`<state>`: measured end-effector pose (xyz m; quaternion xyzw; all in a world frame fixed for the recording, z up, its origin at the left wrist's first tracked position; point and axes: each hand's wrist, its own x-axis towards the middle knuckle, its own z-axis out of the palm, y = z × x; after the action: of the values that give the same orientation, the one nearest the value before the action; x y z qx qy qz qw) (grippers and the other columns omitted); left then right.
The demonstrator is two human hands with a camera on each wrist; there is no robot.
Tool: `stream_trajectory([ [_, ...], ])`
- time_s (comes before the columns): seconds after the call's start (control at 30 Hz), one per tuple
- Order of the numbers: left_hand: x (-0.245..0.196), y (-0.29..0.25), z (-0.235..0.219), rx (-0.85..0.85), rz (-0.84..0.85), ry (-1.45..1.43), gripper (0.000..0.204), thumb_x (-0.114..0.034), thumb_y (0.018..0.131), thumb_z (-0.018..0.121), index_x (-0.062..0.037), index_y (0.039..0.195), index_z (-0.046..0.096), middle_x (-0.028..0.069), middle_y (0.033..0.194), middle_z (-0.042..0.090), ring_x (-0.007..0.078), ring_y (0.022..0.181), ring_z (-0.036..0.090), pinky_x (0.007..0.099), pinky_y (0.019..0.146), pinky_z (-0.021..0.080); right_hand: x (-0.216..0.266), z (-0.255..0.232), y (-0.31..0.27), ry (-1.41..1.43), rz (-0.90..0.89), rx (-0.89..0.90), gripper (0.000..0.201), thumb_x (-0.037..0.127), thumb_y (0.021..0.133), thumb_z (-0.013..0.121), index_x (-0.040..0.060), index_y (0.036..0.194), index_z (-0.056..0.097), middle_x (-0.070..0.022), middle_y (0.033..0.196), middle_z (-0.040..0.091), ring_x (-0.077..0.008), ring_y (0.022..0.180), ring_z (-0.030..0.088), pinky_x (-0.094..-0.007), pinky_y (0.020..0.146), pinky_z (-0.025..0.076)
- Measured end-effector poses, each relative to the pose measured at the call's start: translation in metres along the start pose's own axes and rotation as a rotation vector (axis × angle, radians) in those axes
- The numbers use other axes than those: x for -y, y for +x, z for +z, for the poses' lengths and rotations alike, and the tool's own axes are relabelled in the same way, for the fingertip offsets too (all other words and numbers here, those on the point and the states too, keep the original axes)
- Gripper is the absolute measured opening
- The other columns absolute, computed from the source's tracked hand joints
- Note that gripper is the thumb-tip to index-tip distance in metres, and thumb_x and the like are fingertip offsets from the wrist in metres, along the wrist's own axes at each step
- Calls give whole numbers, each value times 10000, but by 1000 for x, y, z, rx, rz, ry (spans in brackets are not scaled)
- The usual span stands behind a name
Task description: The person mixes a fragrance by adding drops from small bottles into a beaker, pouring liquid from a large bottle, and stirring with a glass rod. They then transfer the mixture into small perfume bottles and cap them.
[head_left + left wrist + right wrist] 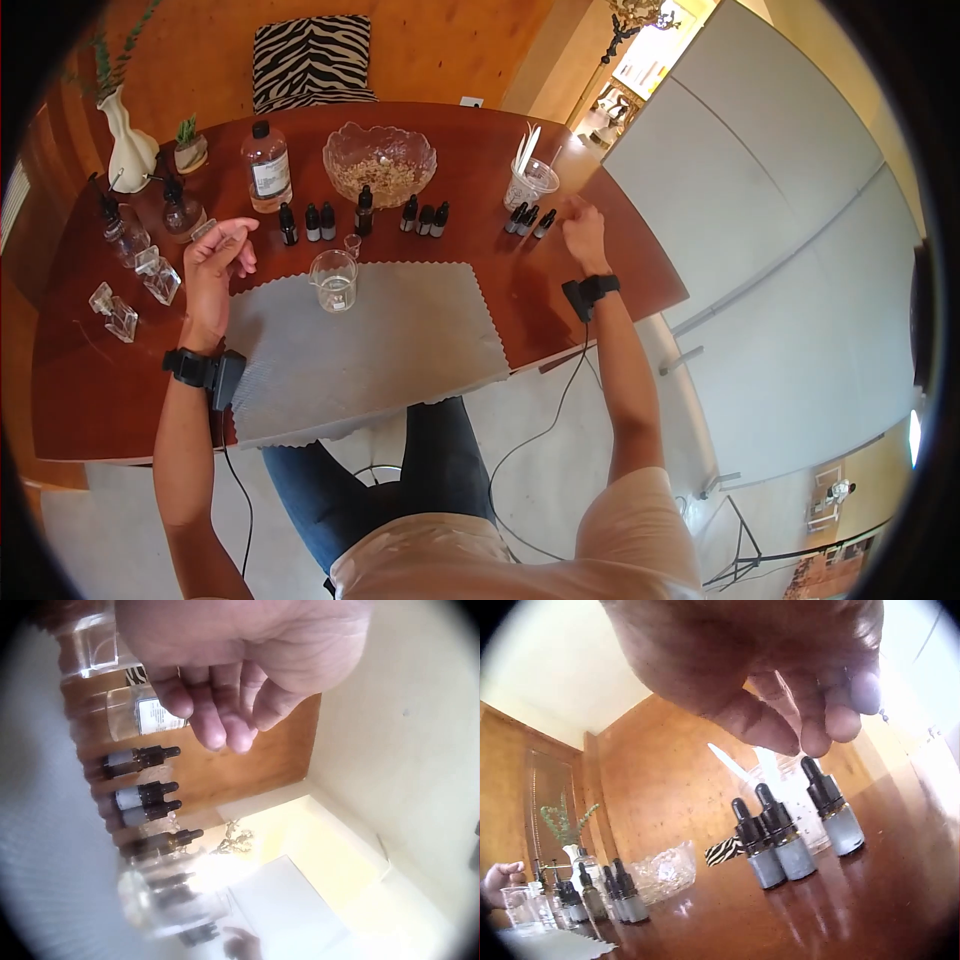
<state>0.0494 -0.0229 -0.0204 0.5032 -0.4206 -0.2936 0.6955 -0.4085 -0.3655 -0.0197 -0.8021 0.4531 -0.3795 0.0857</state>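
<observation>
Hands (pixel 215 265) (pixel 584 240) apparently empty, fingers loosely bent; just below the right fingertips, upright dropper bottle (pixel 835 811) on the worktop (pixel 540 310), two more bottles (pixel 793 857) alongside; likely danger: toppling of all three, through sideways fingertip contact.

Leafy sprigs (pixel 104 70) in a white vase (pixel 131 155)

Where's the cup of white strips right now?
In the head view, the clear cup stands at right on the table, just behind three dropper bottles, near the right hand.
</observation>
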Motion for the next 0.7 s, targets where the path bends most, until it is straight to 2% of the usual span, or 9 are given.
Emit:
stream_trajectory([
  [0.03,-1,0,0,-3,6,1,216,-191,1041,579,-50,1126,721,-35,761,612,51,681,548,214,626,393,0,1,-2,18,-36,11,438,3,762,685,54,1196,712,-149,755,719,-295,675,710,-404,659,566],
  [0.13,-1,1,1,-6,10,13,213,-183,1041,576,-51,1125,721,-36,757,607,52,680,544,214,626,392,30,1,-7,225,212,227,404,3,773,697,41,1175,721,-118,656,689,-209,526,663,-347,520,528],
  [0.23,1,1,-1,-9,8,14,212,-179,1040,574,-47,1119,721,-36,755,605,52,679,544,213,625,390,48,7,-8,204,206,239,308,-29,834,669,18,1132,725,-48,579,626,-102,451,553,-276,423,438],
  [0.33,3,3,-2,-11,0,15,209,-172,1034,577,-41,1111,721,-35,757,608,53,678,545,215,624,391,43,14,-4,164,227,298,233,10,846,706,-7,1077,731,-56,603,639,-97,475,563,-268,439,441],
  [0.47,1,2,-3,-23,-39,20,208,-166,1023,583,-38,1107,723,-32,761,614,59,680,551,218,625,394,4,25,-5,45,-98,10,149,16,857,715,-16,1002,726,-62,634,651,-83,513,575,-249,472,449],
  [0.5,1,2,-2,-25,-43,9,209,-159,1012,585,-37,1106,726,-29,763,616,62,685,555,218,626,394,26,11,-12,30,-146,-83,96,25,868,720,-11,956,724,-58,641,649,-77,527,575,-241,485,449],
  [0.57,1,0,-1,-7,-25,54,220,-175,1008,588,-41,1124,719,-32,772,612,58,691,549,218,633,398,83,-8,-27,342,-39,-112,40,49,898,712,10,909,712,-40,655,644,-70,541,574,-227,494,433],
  [0.6,0,0,0,15,-17,93,231,-188,1009,586,-40,1138,708,-36,776,600,59,702,543,220,645,400,124,-18,-33,607,107,2,73,39,868,750,9,856,685,-20,669,654,-67,569,581,-240,505,426],
  [0.7,-7,-5,7,107,-48,99,257,-205,1014,584,-41,1173,702,-28,788,623,61,693,550,217,636,404,229,-26,-53,731,63,334,120,41,882,727,4,979,665,-24,716,656,-56,583,587,-219,503,419],
])
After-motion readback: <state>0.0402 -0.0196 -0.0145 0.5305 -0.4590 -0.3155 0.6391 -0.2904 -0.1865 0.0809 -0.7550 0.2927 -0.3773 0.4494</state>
